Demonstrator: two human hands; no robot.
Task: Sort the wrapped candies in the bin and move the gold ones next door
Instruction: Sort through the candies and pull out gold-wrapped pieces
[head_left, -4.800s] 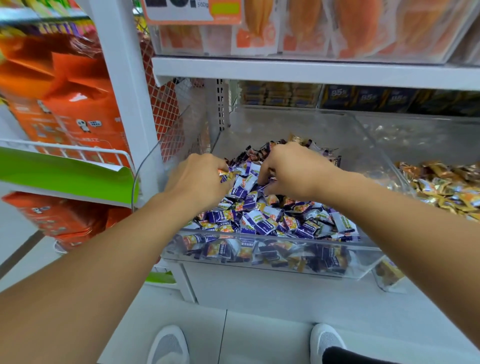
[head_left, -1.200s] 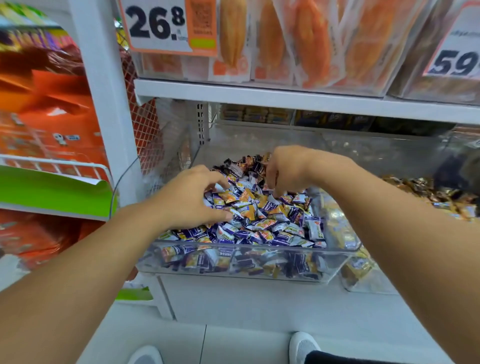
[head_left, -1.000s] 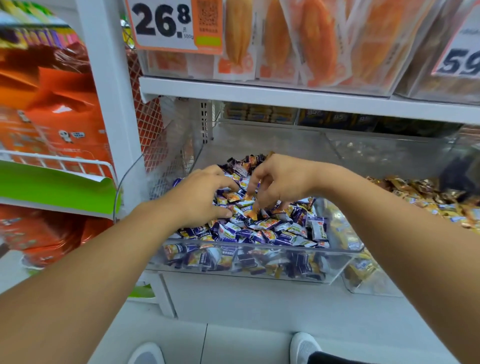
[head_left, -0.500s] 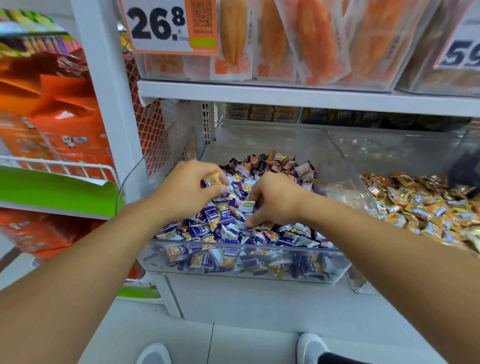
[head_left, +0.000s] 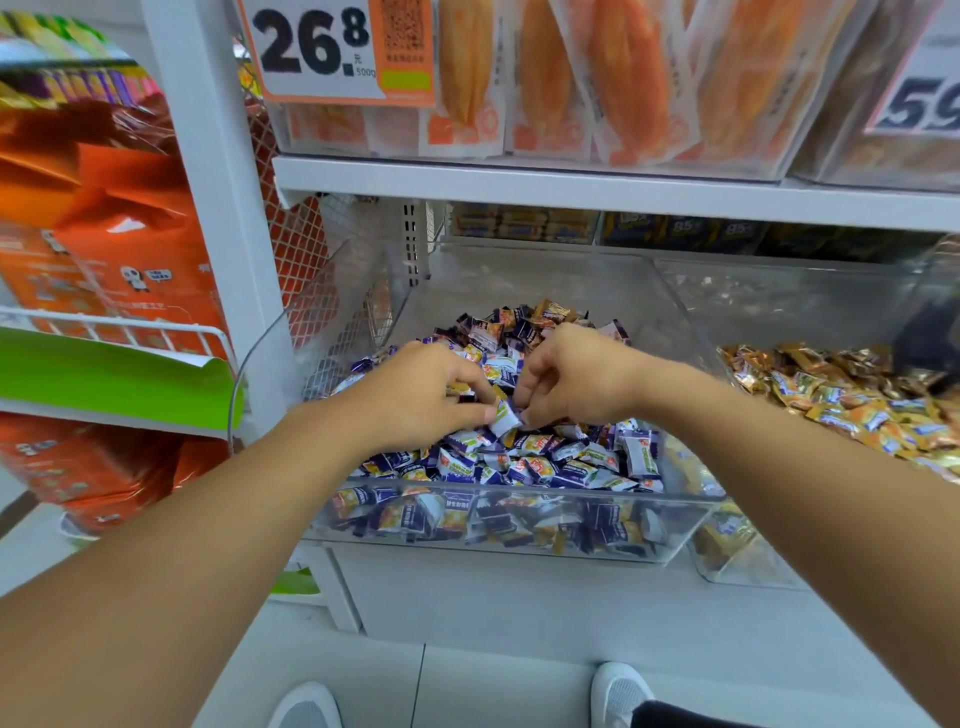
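Your left hand (head_left: 415, 400) and right hand (head_left: 566, 384) both dig in the clear bin (head_left: 519, 525) of mostly purple candies (head_left: 545, 457), fingers curled, pinching wrappers, gold pile (head_left: 841, 395) already next door, a few gold ones (head_left: 550, 312) left at the back.

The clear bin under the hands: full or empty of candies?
Partly full: wrapped candies heap toward the clear bin front; its back floor shows bare.

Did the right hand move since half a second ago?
Yes. The right hand went farther back in the clear bin, away from its front wall, and closer to the left hand.
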